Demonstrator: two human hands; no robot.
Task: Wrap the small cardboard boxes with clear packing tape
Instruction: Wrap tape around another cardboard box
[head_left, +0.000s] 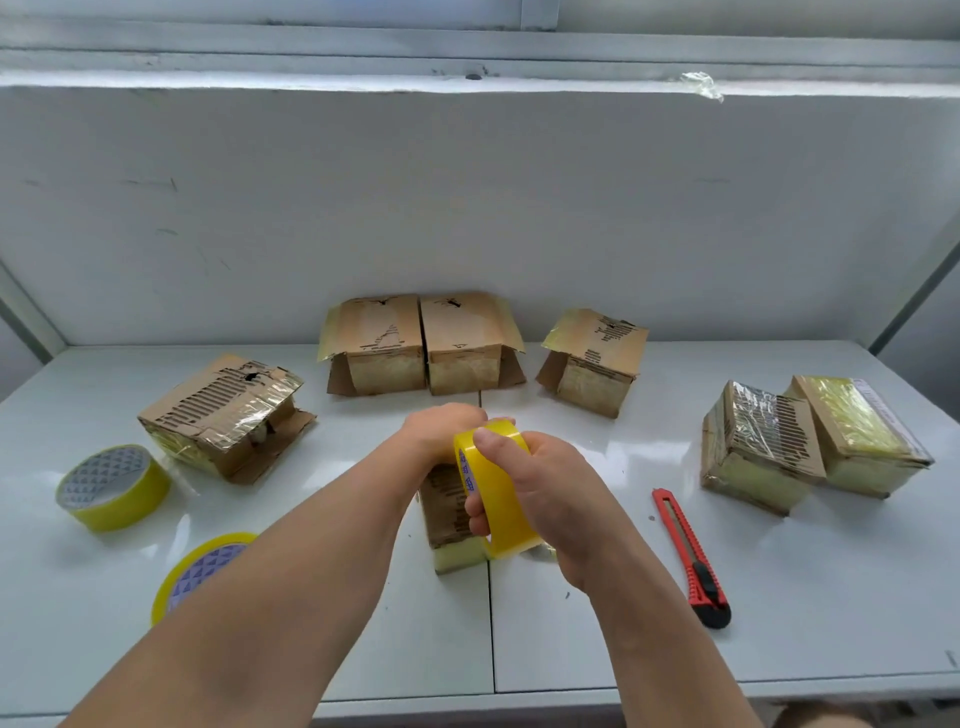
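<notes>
Two wrapped boxes (810, 441) sit right; four boxes behind look unfinished. The right hand (540, 493) grips the tape roll (493, 493) while the left hand (441, 431) holds the box in progress (449, 514).

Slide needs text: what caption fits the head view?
Right hand holds tape roll against box steadied by left hand.

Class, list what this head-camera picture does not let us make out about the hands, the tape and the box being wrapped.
1. Left hand: fingers hidden behind the tape roll; its grip cannot be told.
2. Box under the hands: top and right side covered by roll and right hand.
3. Free tape end: hidden by the hands.
4. Flat roll: partly covered by the left forearm.
5. Print on the boxes: too small.
</notes>
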